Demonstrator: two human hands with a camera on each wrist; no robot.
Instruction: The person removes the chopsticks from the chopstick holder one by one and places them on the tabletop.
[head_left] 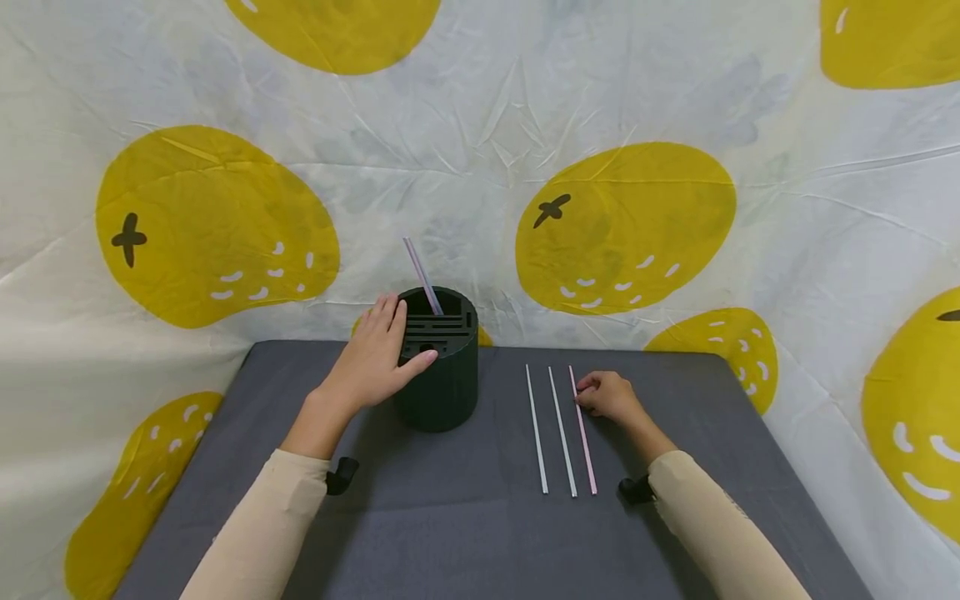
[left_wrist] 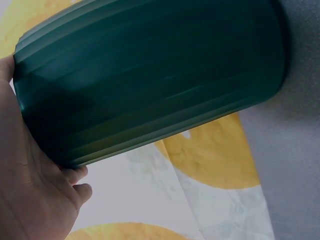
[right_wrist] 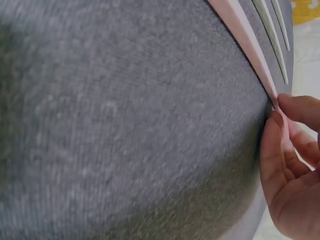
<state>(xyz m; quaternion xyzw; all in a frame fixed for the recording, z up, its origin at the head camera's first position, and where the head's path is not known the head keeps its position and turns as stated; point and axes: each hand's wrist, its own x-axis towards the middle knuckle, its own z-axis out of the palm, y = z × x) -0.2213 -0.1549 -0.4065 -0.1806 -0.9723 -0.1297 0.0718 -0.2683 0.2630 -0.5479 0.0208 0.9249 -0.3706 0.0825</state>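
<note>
A dark green, ribbed cylindrical holder (head_left: pixel 438 392) with a slotted top stands upright near the table's back edge. My left hand (head_left: pixel 372 354) grips its upper left side, fingers at the far rim and thumb across the front; the left wrist view shows fingertips bent against the wall (left_wrist: pixel 150 80). Thin pinkish-purple sticks (head_left: pixel 422 275) lean out of the holder's rear opening. On the right, my right hand (head_left: pixel 609 396) pinches a thin pink stick (head_left: pixel 584 442) between thumb and fingers near its far end. The right wrist view shows the pinch (right_wrist: pixel 295 165) close over the cloth.
Two thin pale sticks lie left of the pink one, a middle one (head_left: pixel 562 429) and an outer one (head_left: pixel 536 429), roughly parallel. Grey cloth (head_left: pixel 465 533) covers the table. Behind it hangs a white curtain (head_left: pixel 480 108) printed with yellow fruit.
</note>
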